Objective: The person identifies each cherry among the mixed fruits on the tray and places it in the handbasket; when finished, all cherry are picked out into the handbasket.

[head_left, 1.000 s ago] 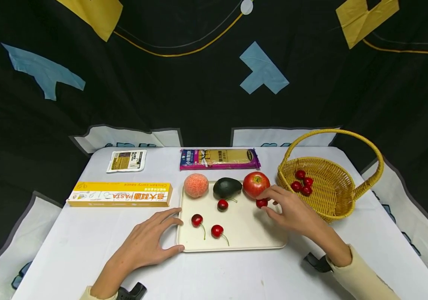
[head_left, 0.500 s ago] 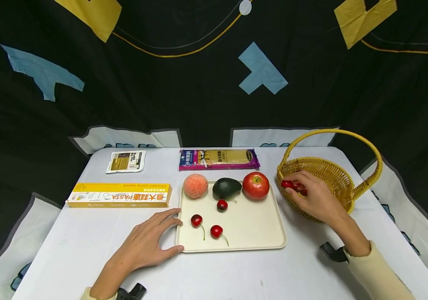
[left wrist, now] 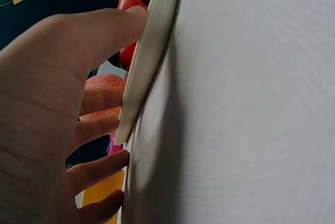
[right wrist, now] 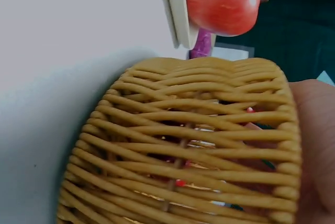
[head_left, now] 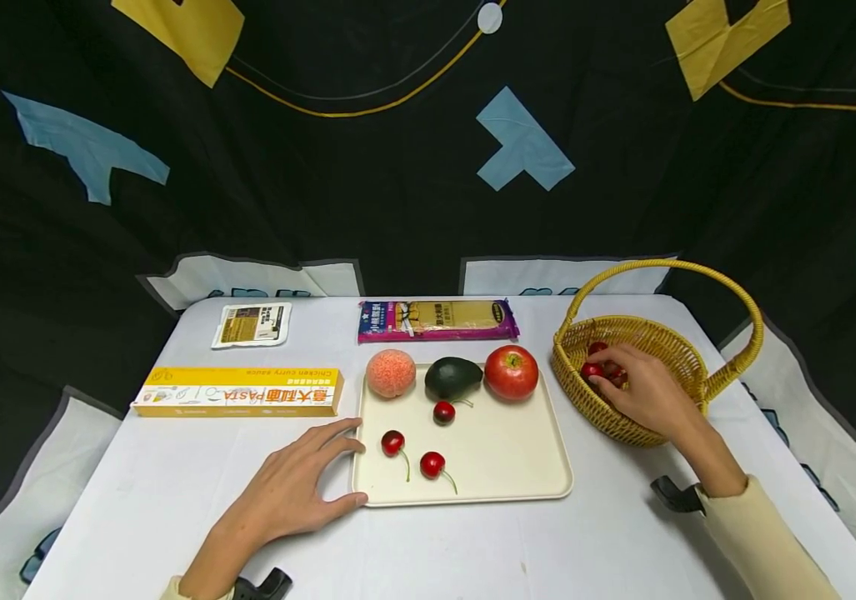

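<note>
My left hand [head_left: 288, 483] lies at the left edge of the cream tray [head_left: 503, 458], with its fingers spread and its thumb and fingertips touching the rim. On the tray are a cherry [head_left: 392, 443], a second cherry [head_left: 432, 465], a third cherry [head_left: 443, 412], a dark green avocado [head_left: 453, 378], a red apple [head_left: 511, 373] and a rough pink round fruit [head_left: 391, 373]. Inside the wicker basket [head_left: 671, 358], my right hand [head_left: 645, 392] pinches a cherry [head_left: 591, 371] between thumb and fingertips. More cherries lie beside it, partly covered by the hand.
The basket's tall handle [head_left: 750, 333] arches over its opening. A purple pasta packet [head_left: 438, 320] lies behind the tray. To the left are a yellow and white pasta box [head_left: 236, 392] and a small flat sachet [head_left: 252, 324]. A dark cloth [head_left: 367, 192] hangs behind the table.
My right hand has lifted a cherry from beside the apple, carried it right into the basket, and moved slightly deeper inside. My left hand has stayed at the tray's edge.
</note>
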Available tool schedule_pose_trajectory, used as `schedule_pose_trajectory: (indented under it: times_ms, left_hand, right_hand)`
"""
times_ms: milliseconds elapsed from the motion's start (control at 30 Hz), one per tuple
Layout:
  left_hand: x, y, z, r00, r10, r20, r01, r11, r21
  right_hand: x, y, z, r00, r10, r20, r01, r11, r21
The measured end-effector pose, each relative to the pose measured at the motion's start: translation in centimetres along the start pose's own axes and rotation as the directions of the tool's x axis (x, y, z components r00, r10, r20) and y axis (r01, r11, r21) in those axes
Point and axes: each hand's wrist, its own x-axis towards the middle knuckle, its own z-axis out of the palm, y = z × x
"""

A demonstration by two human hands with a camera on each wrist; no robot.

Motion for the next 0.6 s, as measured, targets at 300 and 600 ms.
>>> schedule_pose_trajectory:
  times_ms: [300, 600]
  left_hand:
    - [0.0, -0.1, 0.2, 1.000, 0.002, -0.001, -0.002, 1.000, 0.000]
    - [0.0, -0.1, 0.2, 1.000, 0.005, -0.001, -0.005, 1.000, 0.002]
  right_hand:
    - [0.4, 1.2, 0.6, 0.995, 0.045, 0.091, -0.045, 0.999, 0.008]
    - [0.6, 1.6, 1.0, 0.989, 0.078, 0.125, -0.079, 0.997, 0.011]
